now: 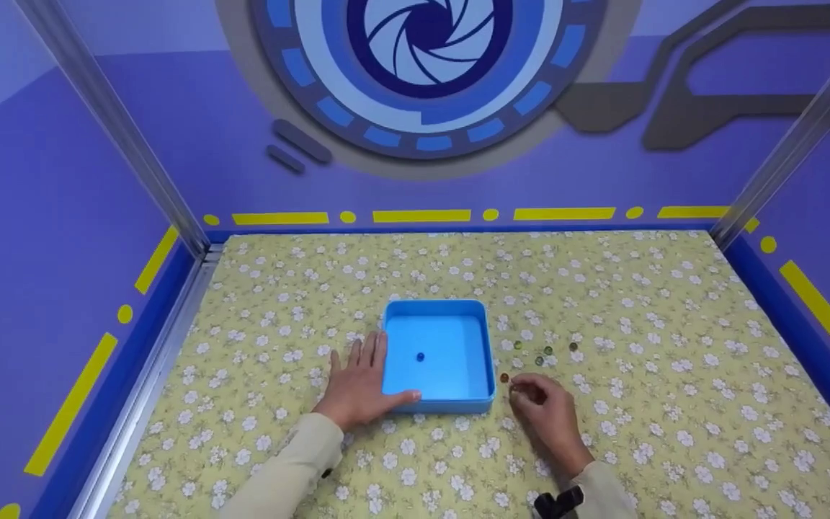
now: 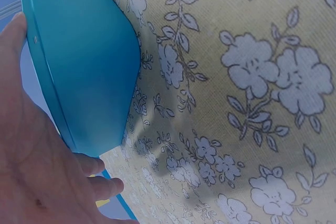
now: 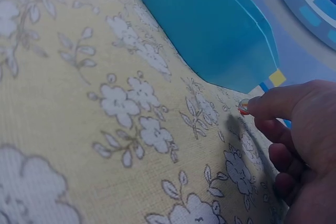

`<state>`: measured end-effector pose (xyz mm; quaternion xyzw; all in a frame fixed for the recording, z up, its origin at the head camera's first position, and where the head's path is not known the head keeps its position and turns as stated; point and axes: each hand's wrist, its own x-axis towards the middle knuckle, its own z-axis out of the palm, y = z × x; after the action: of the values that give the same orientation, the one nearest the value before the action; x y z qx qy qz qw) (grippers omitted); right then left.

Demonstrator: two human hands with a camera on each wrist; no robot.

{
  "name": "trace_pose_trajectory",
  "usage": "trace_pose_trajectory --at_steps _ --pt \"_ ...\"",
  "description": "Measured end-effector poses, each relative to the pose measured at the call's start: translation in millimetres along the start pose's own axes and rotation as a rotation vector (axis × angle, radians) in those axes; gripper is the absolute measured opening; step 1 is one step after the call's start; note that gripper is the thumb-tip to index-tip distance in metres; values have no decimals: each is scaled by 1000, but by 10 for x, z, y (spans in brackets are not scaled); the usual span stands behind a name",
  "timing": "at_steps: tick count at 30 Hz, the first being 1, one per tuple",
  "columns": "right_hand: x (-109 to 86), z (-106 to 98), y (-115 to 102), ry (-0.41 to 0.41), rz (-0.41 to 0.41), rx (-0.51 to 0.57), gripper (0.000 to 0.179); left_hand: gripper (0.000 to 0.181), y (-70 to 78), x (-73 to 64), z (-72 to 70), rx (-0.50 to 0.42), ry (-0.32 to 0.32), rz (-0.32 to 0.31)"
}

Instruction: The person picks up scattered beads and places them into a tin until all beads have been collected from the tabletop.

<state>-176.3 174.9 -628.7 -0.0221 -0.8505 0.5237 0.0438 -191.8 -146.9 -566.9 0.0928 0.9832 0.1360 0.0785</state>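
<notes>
A square, light-blue tray (image 1: 440,407) stands on the floral cloth with one dark blue marble (image 1: 420,357) inside. My left hand (image 1: 357,386) rests against its left side, fingers straight and spread, thumb over the front rim. In the left wrist view this hand lies along the tray wall (image 2: 94,61). Right of the tray is my right hand (image 1: 548,414), fingers bent, thumb and index fingertips close together. An orange marble (image 1: 504,377) lies just ahead of those fingertips; in the right wrist view the marble (image 3: 243,107) shows right at the index fingertip. I cannot tell whether they pinch anything.
Several greenish and dark marbles lie beyond the right hand, among them a yellow-green marble (image 1: 518,345) and a dark marble (image 1: 573,347). The floral cloth (image 1: 645,303) covers the table. Blue-purple panels (image 1: 458,194) with metal posts enclose the back and sides.
</notes>
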Motion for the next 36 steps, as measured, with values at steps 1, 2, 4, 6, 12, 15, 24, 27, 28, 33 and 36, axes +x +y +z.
trace_pose_trajectory --at_steps 1,2,4,6,12,15,24,27,28,33,36 --pt "0 -7 -1 -3 1 6 21 119 2 -1 -4 -3 -2 0" --pt "-1 -14 -1 -4 1 10 21 119 2 -2 -5 -7 -3 3" --pt "-4 -26 -2 -6 2 20 20 119 4 -3 -5 -8 -10 2" --pt "-8 -34 -7 -7 4 26 20 119 9 -6 -9 -12 -14 1" --pt "1 -45 -34 -4 18 61 18 119 15 -11 -17 -16 -11 -4" --pt "6 -53 -45 0 14 57 17 119 16 -11 -18 -16 -10 -8" --pt "19 -79 -85 8 9 32 17 119 14 2 -4 -11 -11 -12" --pt "26 -89 -104 14 4 31 18 119 10 7 -7 -8 -12 -11" --pt "29 -92 -109 15 -4 33 18 120 9 6 -8 -9 -10 -9" --pt "34 -115 -127 25 -64 48 19 120 5 8 -11 -15 -5 2" --pt "35 -125 -137 31 -79 50 19 120 7 9 -15 -19 -4 3"
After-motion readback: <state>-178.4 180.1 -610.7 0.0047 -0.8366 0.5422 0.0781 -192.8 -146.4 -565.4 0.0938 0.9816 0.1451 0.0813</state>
